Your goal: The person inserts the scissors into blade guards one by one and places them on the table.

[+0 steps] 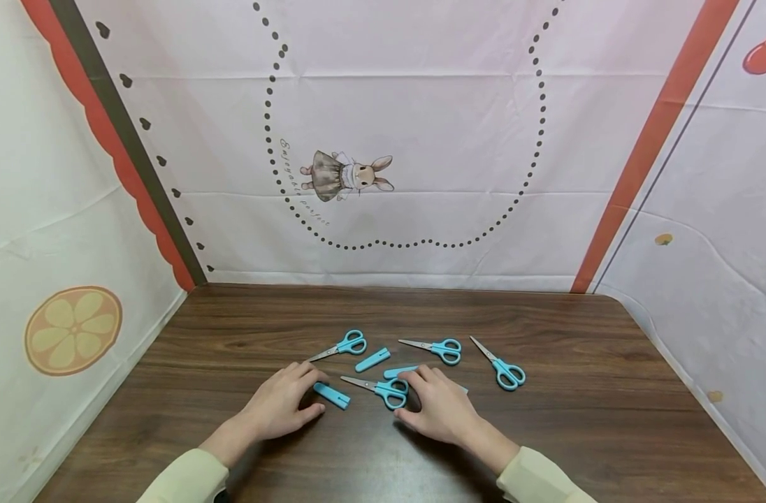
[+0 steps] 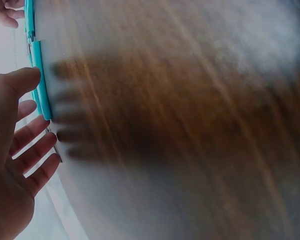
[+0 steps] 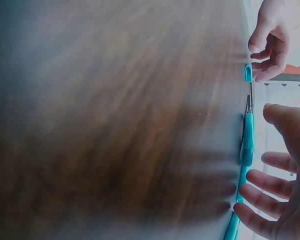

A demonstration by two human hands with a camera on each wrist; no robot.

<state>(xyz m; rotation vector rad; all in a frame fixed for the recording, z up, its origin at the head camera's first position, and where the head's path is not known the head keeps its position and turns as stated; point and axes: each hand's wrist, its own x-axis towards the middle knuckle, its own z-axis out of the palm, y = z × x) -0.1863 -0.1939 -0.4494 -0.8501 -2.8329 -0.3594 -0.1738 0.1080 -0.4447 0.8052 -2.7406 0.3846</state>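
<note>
My left hand (image 1: 285, 402) is beside a turquoise scissors cap (image 1: 332, 395), fingers loosely bent and thumb apart from them. In the left wrist view the thumb and fingers overlap that cap (image 2: 42, 82); whether they touch it I cannot tell. To the cap's right lies a pair of turquoise-handled scissors (image 1: 392, 392), blades bare and pointing left. My right hand (image 1: 442, 409) hovers or rests at its handles, the spread fingers (image 3: 262, 205) not curled round anything. A second cap (image 1: 398, 372) runs partly behind the right hand, and another turquoise piece (image 1: 464, 389) peeks out past it.
Farther back on the wooden table (image 1: 263, 314) lie uncapped scissors at left (image 1: 345, 346), centre (image 1: 442, 349) and right (image 1: 505, 370). Another cap (image 1: 373, 360) sits among them. A printed cloth (image 1: 421, 140) hangs along the table's back edge and both sides.
</note>
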